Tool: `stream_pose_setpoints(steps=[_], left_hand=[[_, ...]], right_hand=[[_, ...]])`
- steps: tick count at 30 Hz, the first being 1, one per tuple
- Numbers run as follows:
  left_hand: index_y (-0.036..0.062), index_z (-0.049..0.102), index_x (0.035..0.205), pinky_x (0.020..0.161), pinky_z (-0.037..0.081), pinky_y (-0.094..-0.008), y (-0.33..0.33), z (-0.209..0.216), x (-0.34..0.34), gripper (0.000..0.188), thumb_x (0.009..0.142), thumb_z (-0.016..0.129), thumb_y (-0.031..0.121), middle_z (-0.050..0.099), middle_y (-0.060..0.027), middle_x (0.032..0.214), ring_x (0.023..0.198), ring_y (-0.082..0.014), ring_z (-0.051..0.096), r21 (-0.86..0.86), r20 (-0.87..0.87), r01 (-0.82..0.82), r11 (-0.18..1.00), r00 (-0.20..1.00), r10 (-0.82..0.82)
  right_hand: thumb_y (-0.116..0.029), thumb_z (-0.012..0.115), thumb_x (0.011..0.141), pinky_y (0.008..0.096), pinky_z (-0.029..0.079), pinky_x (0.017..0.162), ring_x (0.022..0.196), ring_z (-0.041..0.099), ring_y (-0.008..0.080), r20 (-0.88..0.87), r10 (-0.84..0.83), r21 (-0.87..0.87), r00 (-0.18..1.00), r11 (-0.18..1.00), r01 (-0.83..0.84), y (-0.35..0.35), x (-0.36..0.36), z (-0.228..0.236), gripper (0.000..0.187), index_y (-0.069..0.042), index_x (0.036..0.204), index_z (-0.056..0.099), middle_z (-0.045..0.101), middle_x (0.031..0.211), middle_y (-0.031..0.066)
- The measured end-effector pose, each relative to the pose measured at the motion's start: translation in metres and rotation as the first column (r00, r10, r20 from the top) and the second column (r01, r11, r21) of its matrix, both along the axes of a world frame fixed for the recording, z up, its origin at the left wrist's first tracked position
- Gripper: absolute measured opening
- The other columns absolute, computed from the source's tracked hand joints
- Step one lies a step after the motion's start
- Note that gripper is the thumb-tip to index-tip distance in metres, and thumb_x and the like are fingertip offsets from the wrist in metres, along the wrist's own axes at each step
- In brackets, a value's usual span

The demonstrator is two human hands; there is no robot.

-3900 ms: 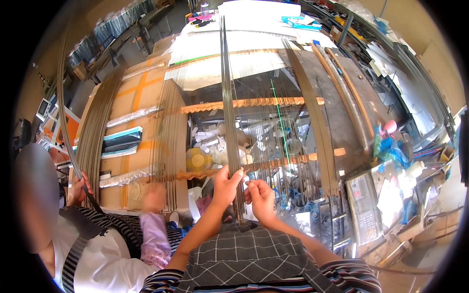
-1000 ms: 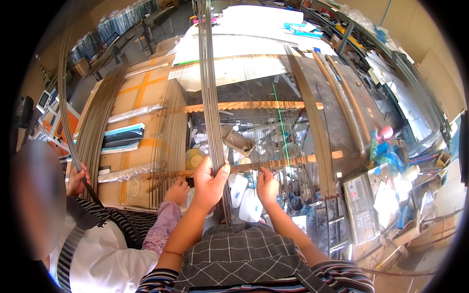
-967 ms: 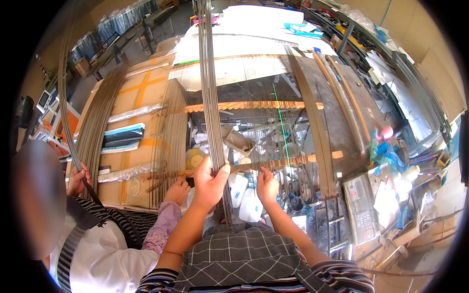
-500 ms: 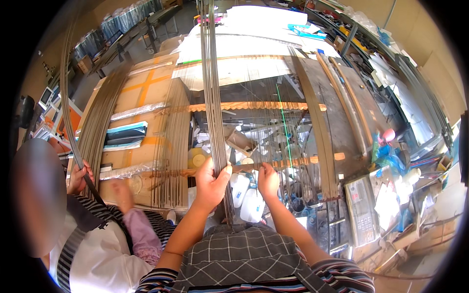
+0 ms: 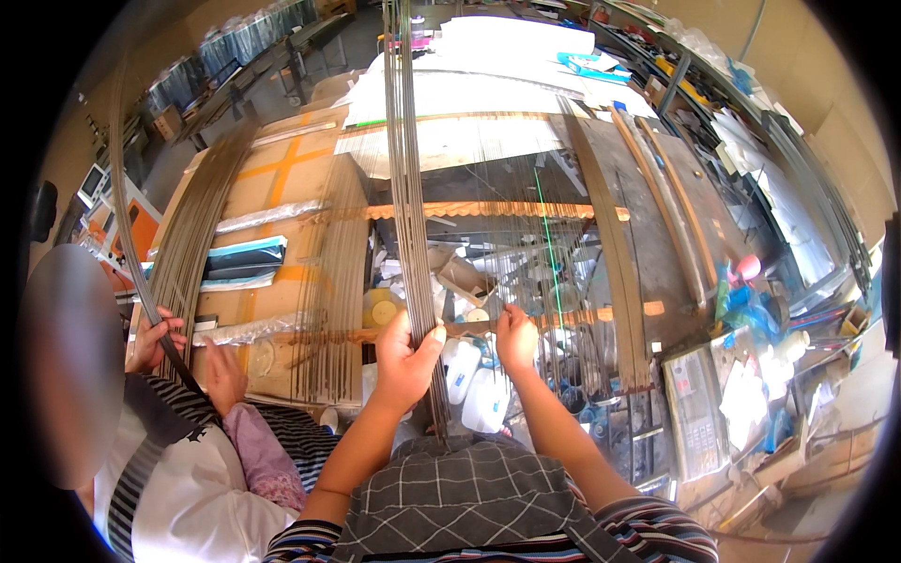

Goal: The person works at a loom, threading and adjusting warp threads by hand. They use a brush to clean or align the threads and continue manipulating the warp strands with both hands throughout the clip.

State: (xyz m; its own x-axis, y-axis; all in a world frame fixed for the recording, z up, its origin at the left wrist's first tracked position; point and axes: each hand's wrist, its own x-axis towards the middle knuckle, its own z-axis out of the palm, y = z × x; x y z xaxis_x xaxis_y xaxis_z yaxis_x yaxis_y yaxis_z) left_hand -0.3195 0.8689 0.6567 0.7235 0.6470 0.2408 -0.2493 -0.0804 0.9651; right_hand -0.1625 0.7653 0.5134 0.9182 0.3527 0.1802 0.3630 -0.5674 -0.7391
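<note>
My left hand is closed around a thick bundle of long thin metal rods that runs from my lap far up the frame. My right hand pinches a single thin rod among the loose rods spread over the frame to the right of the bundle. Both hands are close to a notched wooden crossbar; a second notched wooden bar lies farther away.
A person in a striped top sits at my left; one of their hands holds another rod bundle, the other rests on a cardboard-covered table. White bottles lie below the rods. A grey control box and clutter stand right.
My left hand has kept its hold on the rod bundle, and my right hand has stayed at the loose rods. The neighbour's nearer hand has moved down onto the cardboard.
</note>
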Motion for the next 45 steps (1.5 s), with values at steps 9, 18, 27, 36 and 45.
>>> stream_pose_setpoints(steps=[9, 18, 27, 36, 45], left_hand=[[0.0006, 0.056, 0.086, 0.052, 0.034, -0.0197, -0.001, -0.002, -0.002, 0.005, 0.084, 0.058, 0.003, 0.051, 0.0047, 0.071, 0.06, -0.001, 0.04, 0.009, -0.014, -0.012, 1.0, 1.0, 0.012], [0.0, 0.056, 0.088, 0.052, 0.035, -0.0195, -0.001, 0.001, 0.001, 0.006, 0.084, 0.058, 0.003, 0.052, 0.0041, 0.072, 0.061, -0.0012, 0.041, 0.015, -0.029, -0.013, 1.0, 0.999, 0.013], [0.0002, 0.056, 0.086, 0.05, 0.034, -0.0209, 0.001, -0.011, 0.003, 0.007, 0.083, 0.06, 0.005, 0.052, 0.0034, 0.068, 0.059, -0.0015, 0.041, -0.015, 0.013, 0.0, 1.0, 1.0, 0.0], [-0.0017, 0.059, 0.093, 0.053, 0.037, -0.0221, 0.003, -0.006, 0.002, 0.013, 0.082, 0.059, 0.005, 0.053, 0.0018, 0.069, 0.06, -0.0035, 0.042, 0.041, 0.021, 0.033, 0.999, 0.999, -0.034], [0.0004, 0.057, 0.088, 0.057, 0.04, -0.0244, 0.003, -0.008, -0.005, 0.009, 0.083, 0.06, 0.007, 0.054, -0.0004, 0.072, 0.064, -0.005, 0.046, -0.088, -0.001, 0.034, 0.996, 0.999, -0.034]], right_hand=[[-0.02, 0.047, 0.084, 0.0478, 0.048, 0.073, 0.079, 0.062, 0.0404, 0.0, -0.008, 0.001, 1.0, 1.0, 0.008, 0.0, 0.0, -0.017, 0.026, -0.006, 0.1, 0.063, 0.064, 0.086, 0.0223], [-0.025, 0.046, 0.086, 0.0493, 0.049, 0.074, 0.078, 0.063, 0.041, -0.016, -0.008, -0.121, 1.0, 0.993, 0.006, -0.007, -0.008, -0.032, 0.029, -0.008, 0.102, 0.062, 0.065, 0.083, 0.0224], [-0.027, 0.052, 0.084, 0.0496, 0.05, 0.07, 0.072, 0.064, 0.0406, -0.002, 0.039, -0.23, 0.999, 0.972, -0.038, -0.01, -0.011, -0.042, 0.023, -0.007, 0.094, 0.059, 0.065, 0.074, 0.021], [-0.028, 0.054, 0.082, 0.0491, 0.05, 0.066, 0.067, 0.064, 0.0396, 0.009, 0.08, -0.354, 0.997, 0.933, -0.072, -0.014, -0.003, -0.045, 0.023, -0.005, 0.079, 0.058, 0.064, 0.069, 0.0215], [-0.03, 0.054, 0.081, 0.0484, 0.051, 0.071, 0.076, 0.065, 0.0378, -0.068, 0.137, -0.605, 0.988, 0.782, -0.15, -0.004, -0.001, -0.041, 0.027, -0.005, 0.083, 0.064, 0.065, 0.08, 0.0208]])
